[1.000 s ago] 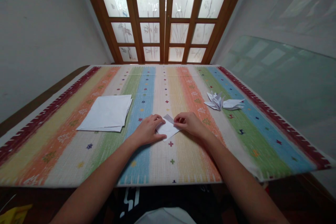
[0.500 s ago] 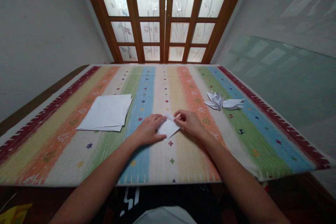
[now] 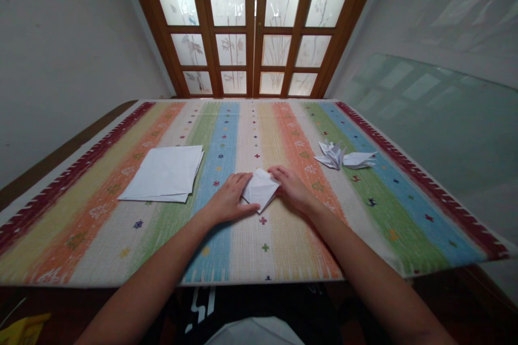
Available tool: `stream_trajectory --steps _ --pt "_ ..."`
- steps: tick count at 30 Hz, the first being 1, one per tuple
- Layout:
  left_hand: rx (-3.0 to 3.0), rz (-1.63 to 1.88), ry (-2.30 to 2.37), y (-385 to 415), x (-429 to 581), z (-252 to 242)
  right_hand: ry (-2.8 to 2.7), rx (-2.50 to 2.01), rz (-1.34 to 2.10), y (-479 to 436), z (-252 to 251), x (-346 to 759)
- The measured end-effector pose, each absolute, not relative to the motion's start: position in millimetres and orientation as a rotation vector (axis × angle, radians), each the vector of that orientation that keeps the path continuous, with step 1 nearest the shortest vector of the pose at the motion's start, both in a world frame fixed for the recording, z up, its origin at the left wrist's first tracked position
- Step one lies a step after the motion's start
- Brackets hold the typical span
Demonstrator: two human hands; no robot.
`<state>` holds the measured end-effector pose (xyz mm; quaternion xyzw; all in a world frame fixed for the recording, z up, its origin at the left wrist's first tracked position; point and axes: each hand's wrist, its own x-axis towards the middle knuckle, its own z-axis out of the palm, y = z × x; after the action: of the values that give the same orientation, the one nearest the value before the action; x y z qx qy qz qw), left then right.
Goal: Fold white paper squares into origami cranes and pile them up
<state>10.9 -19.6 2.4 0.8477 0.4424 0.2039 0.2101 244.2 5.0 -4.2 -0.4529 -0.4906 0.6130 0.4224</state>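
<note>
Between my hands, on the striped cloth, is a small piece of folded white paper (image 3: 261, 188), diamond-shaped with creases across its face. My left hand (image 3: 231, 198) grips its left side, thumb along the lower edge and fingers at the upper left edge. At the right corner, my right hand (image 3: 292, 186) has its fingers on the upper right edge; the thumb is mostly hidden behind the paper. The lower right side of the paper shows more than one layer.
A stack of white paper sheets (image 3: 164, 172) lies to the left. Several folded paper cranes (image 3: 332, 155) sit together at the right. The striped tablecloth (image 3: 251, 259) covers the table, with a wooden glass-paned door (image 3: 254, 32) beyond its far edge.
My right hand's pinching fingers have straightened along the paper's upper right edge. The paper is turned slightly, with more of its face showing. My left hand has barely moved.
</note>
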Motion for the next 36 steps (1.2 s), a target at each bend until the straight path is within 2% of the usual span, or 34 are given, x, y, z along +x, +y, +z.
stream_trajectory --steps 3,7,13,22,36 --pt "2.357 0.570 1.234 -19.1 10.7 1.7 -1.251 -1.094 1.691 1.8 -3.0 244.4" --pt "2.366 0.563 1.237 -18.4 10.4 1.1 -1.302 -1.125 1.717 0.7 -4.9 246.1" --pt "2.379 0.587 1.245 -18.3 10.4 -0.1 -1.369 -0.947 1.809 2.9 -6.1 247.0" --pt "2.380 0.589 1.235 -17.8 10.9 -1.5 -1.992 -0.924 1.574 -7.1 -0.6 244.9" --pt "2.386 0.624 1.235 -18.3 10.6 -2.1 -2.283 -0.841 1.089 -10.4 0.9 244.9"
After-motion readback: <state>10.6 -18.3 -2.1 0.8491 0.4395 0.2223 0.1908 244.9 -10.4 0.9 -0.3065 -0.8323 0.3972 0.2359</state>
